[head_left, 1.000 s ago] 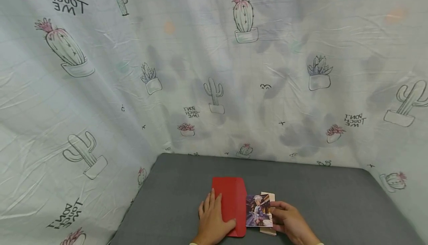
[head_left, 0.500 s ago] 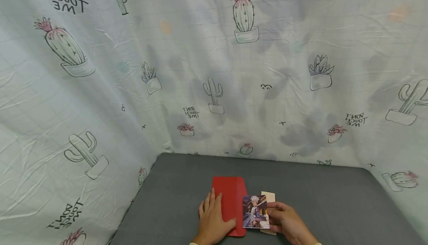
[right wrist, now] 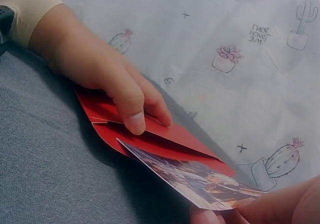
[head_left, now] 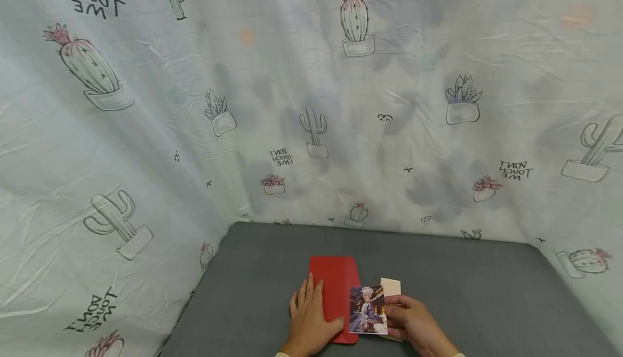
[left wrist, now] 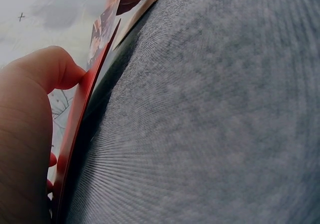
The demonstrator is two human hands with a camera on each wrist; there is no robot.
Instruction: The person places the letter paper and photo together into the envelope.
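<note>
A red envelope (head_left: 330, 292) lies on the grey table, its flap folded out to the right. My left hand (head_left: 310, 313) rests flat on it, fingers spread, with the thumb (right wrist: 135, 123) pressing near the opening. The right wrist view shows that opening gaping slightly along its edge. My right hand (head_left: 413, 319) pinches a printed photo (head_left: 366, 311) of a figure in a white hat by its right edge. The photo's left part overlaps the flap, its near edge close to the opening. Under the photo and right fingers lies a cream-coloured paper piece (head_left: 391, 286), partly hidden.
The grey table (head_left: 467, 281) reaches back to a pale curtain (head_left: 263, 86) printed with cacti, which also hangs along the left and right sides. In the left wrist view, the cloth-like table surface (left wrist: 210, 114) fills most of the frame.
My right hand has moved the photo to the left, from beside the flap to over it. My left hand and the envelope have stayed in place.
</note>
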